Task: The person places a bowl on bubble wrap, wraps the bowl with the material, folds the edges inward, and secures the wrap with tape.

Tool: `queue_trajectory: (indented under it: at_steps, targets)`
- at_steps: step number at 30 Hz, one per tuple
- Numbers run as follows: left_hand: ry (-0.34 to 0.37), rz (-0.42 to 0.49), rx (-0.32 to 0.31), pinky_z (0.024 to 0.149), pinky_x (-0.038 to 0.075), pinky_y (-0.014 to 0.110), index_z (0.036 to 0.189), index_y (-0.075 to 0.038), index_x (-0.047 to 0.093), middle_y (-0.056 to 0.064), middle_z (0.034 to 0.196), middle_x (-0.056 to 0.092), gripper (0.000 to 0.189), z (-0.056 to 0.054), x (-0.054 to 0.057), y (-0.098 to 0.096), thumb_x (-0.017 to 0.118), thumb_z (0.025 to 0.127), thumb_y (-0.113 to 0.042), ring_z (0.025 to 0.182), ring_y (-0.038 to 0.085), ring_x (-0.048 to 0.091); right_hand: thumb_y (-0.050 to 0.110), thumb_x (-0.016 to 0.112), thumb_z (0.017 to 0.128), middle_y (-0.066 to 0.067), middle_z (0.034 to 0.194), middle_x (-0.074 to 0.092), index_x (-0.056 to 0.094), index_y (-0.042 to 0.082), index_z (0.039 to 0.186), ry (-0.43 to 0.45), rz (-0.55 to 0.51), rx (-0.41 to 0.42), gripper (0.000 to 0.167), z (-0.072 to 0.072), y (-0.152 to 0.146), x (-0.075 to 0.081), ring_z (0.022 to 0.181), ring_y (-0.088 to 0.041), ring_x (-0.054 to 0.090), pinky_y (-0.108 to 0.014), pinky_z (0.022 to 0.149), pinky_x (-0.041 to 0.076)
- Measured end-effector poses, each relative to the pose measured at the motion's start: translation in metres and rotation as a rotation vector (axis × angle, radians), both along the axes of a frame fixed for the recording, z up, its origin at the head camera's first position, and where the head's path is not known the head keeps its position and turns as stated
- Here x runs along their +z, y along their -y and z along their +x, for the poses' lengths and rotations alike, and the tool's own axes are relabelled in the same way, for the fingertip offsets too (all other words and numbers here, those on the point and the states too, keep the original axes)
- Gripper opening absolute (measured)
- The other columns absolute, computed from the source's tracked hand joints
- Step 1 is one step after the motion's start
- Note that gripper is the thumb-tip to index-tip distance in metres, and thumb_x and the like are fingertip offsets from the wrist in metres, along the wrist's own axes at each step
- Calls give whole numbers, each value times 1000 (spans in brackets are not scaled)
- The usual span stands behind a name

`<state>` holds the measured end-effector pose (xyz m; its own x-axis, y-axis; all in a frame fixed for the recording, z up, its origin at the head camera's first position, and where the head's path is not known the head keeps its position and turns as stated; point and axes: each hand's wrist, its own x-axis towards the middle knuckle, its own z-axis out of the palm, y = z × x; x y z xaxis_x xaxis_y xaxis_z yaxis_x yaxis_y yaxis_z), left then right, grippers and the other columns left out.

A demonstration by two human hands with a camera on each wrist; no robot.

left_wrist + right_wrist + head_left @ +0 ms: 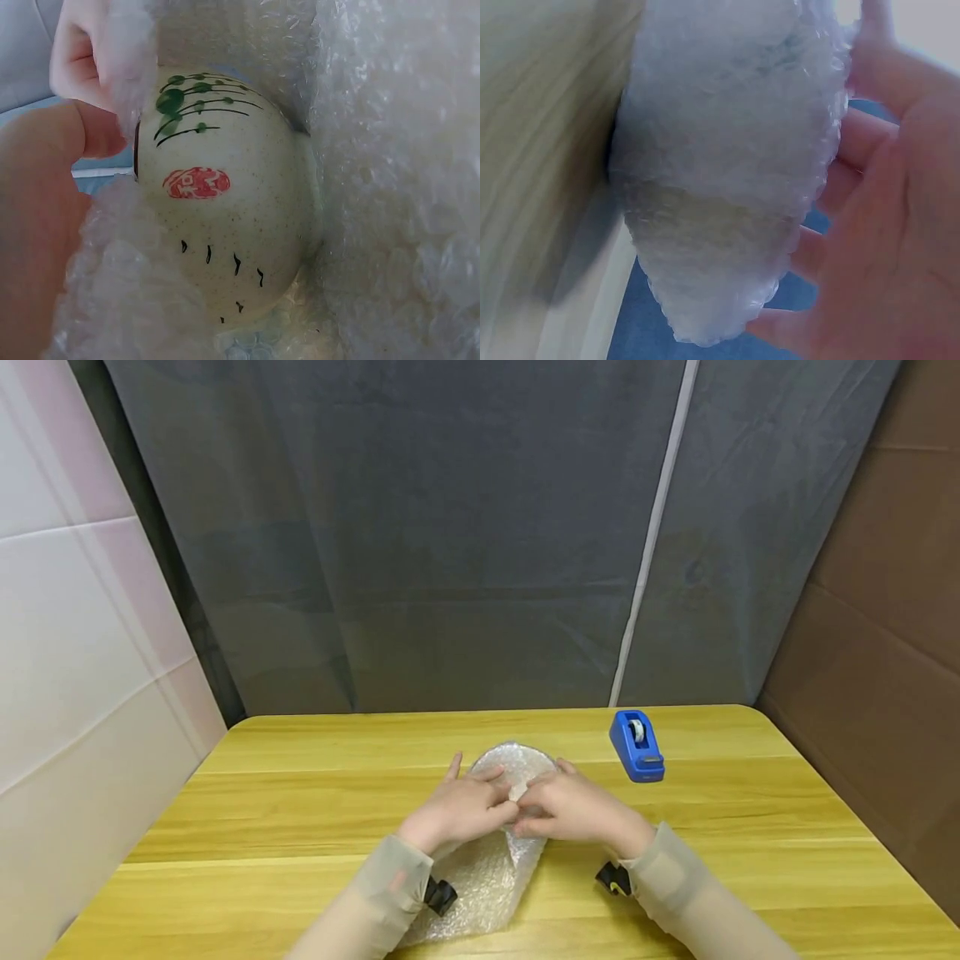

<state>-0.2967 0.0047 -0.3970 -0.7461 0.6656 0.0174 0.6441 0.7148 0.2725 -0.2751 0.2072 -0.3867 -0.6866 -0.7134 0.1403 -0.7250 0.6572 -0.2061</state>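
Note:
A sheet of bubble wrap (483,881) lies at the front middle of the table, its far part folded up around a rounded ceramic bowl (225,240). The bowl is cream, speckled, with green painted dots, black strokes and a red seal mark; in the left wrist view it shows through the gap in the wrap. My left hand (459,810) holds the wrap on the left side, fingers over the top. From the right, my right hand (576,806) grips the wrap near its upper edge, its fingers bent along the wrapped side (720,150). Both hands meet over the bowl.
A blue tape dispenser (637,746) with a roll in it stands at the back right of the wooden table (300,810). Dark grey cloth (450,543) hangs behind the table, with a white panel on the left and a brown one on the right.

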Motion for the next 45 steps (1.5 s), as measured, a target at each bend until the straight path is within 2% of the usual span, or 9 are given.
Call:
queue_trajectory:
  at_steps: [7, 13, 17, 20, 23, 30, 36, 41, 45]
  targets:
    - [47, 30, -10, 112, 0, 63, 113, -17, 71, 1, 131, 60, 44, -2, 4, 3, 33, 100, -36, 138, 21, 35, 60, 83, 56, 20, 112, 65, 71, 25, 114, 56, 116, -38, 69, 4, 3, -3, 121, -20, 52, -67, 109, 12]
    - [131, 213, -157, 108, 29, 57, 114, -12, 66, 6, 124, 62, 35, -6, 21, 35, 35, 102, -22, 122, 28, 52, 23, 88, 59, 22, 110, 66, 69, 32, 121, 8, 173, -73, 65, -1, 15, -9, 109, -12, 55, -65, 109, 18]
    - [112, 297, -159, 107, 35, 51, 126, -13, 62, 12, 137, 54, 32, -7, 33, 74, 44, 100, -12, 130, 32, 45, 11, 83, 63, 21, 107, 67, 69, 34, 121, -11, 177, -78, 64, -3, 25, -13, 105, -11, 56, -66, 108, 21]
    - [-26, 206, -111, 102, 41, 51, 141, -20, 51, 11, 135, 55, 48, -9, 33, 101, 56, 95, -9, 124, 32, 50, 11, 83, 64, 21, 105, 67, 70, 34, 120, -17, 163, -77, 62, -5, 29, -14, 101, -12, 57, -66, 107, 22]
    - [-251, 41, -99, 88, 50, 48, 149, -31, 38, 8, 118, 61, 73, -14, 25, 118, 70, 87, -10, 103, 27, 59, 13, 85, 64, 21, 103, 68, 71, 32, 117, -28, 157, -87, 58, -6, 29, -15, 98, -12, 57, -66, 106, 24]
    - [-693, -125, -257, 65, 43, 29, 149, -40, 35, -4, 86, 52, 89, -28, -7, 119, 80, 76, -14, 75, 14, 47, 21, 85, 67, 21, 101, 68, 73, 30, 115, -34, 149, -80, 50, -7, 26, -16, 94, -10, 56, -66, 105, 25]
    - [-786, -121, -465, 64, 36, 25, 151, -39, 30, -4, 87, 52, 91, -26, -10, 99, 64, 79, 5, 73, 14, 42, 32, 83, 72, 18, 110, 67, 72, 29, 114, -62, 163, -81, 44, -5, 31, -19, 100, -10, 55, -67, 105, 25]
    - [-842, -108, -545, 63, 36, 25, 150, -35, 35, -6, 82, 48, 90, -12, -7, 86, 72, 76, -2, 74, 13, 42, 31, 83, 71, 10, 115, 61, 74, 27, 106, -139, 199, -89, 36, -5, 35, -21, 105, -14, 54, -68, 102, 29]
    - [-911, -116, -614, 63, 37, 23, 148, -32, 38, -6, 84, 48, 73, 3, -9, 74, 62, 84, -6, 74, 12, 42, 34, 82, 72, 0, 141, 48, 76, 27, 102, -143, 204, -102, 31, -4, 34, -22, 128, -24, 43, -70, 103, 26]
